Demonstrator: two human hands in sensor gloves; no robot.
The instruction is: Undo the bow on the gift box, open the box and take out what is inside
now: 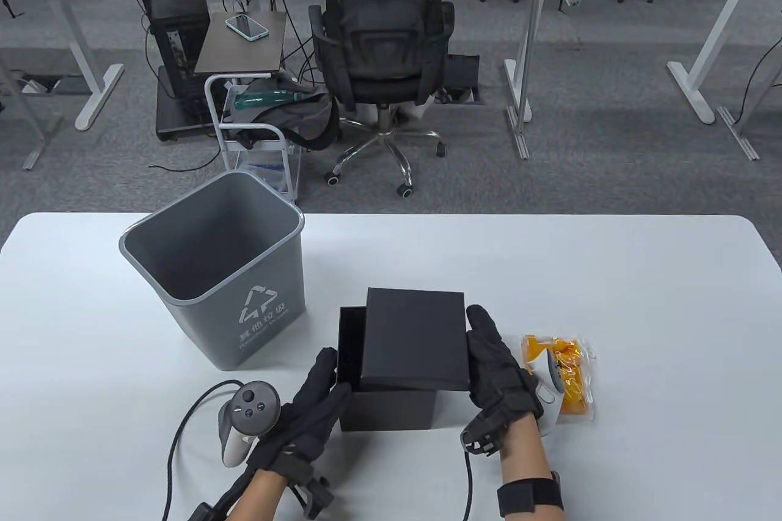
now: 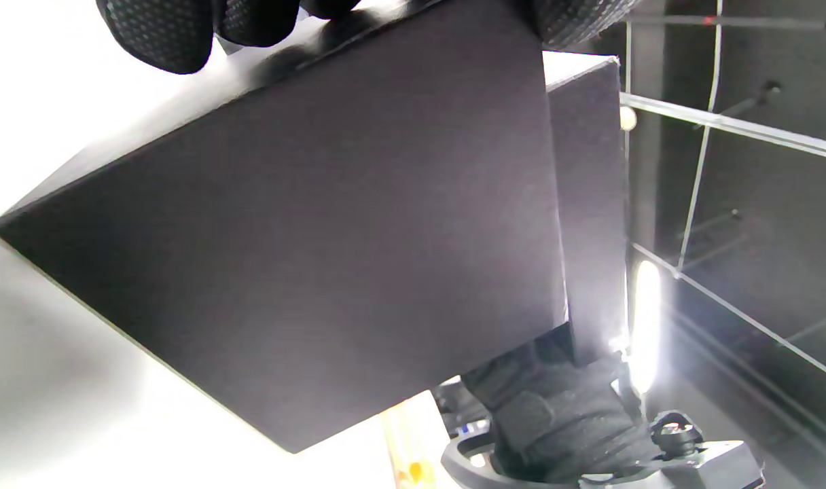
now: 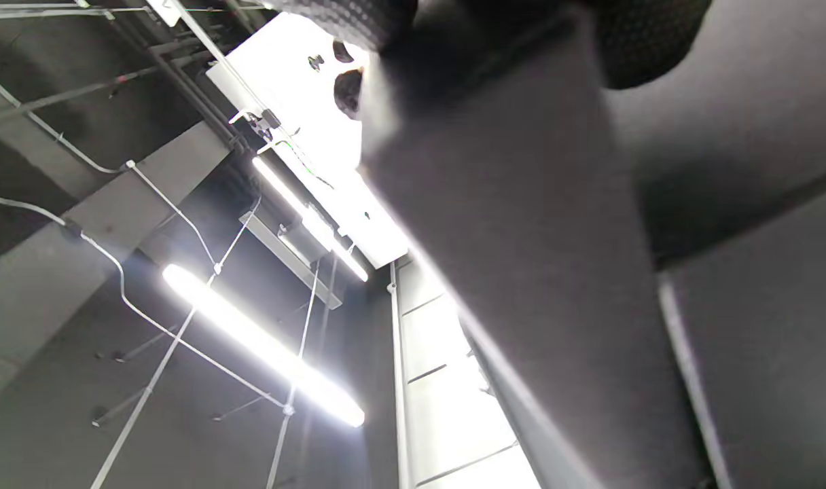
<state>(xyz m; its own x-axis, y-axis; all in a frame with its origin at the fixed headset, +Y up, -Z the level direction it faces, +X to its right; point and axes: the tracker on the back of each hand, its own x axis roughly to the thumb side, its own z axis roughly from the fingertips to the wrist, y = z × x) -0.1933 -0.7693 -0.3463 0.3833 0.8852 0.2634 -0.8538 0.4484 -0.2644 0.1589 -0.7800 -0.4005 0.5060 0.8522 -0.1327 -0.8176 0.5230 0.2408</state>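
Beside the bin (image 1: pixel 214 276), the right hand (image 1: pixel 498 362) grips the lid (image 1: pixel 415 338), lifted askew; the left hand (image 1: pixel 317 396) grips the box (image 1: pixel 388 411). Next: set the lid aside.

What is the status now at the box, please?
Left hand grips black box. Right hand holds lid lifted, shifted right, box partly open. Orange packet lies beside the right hand.
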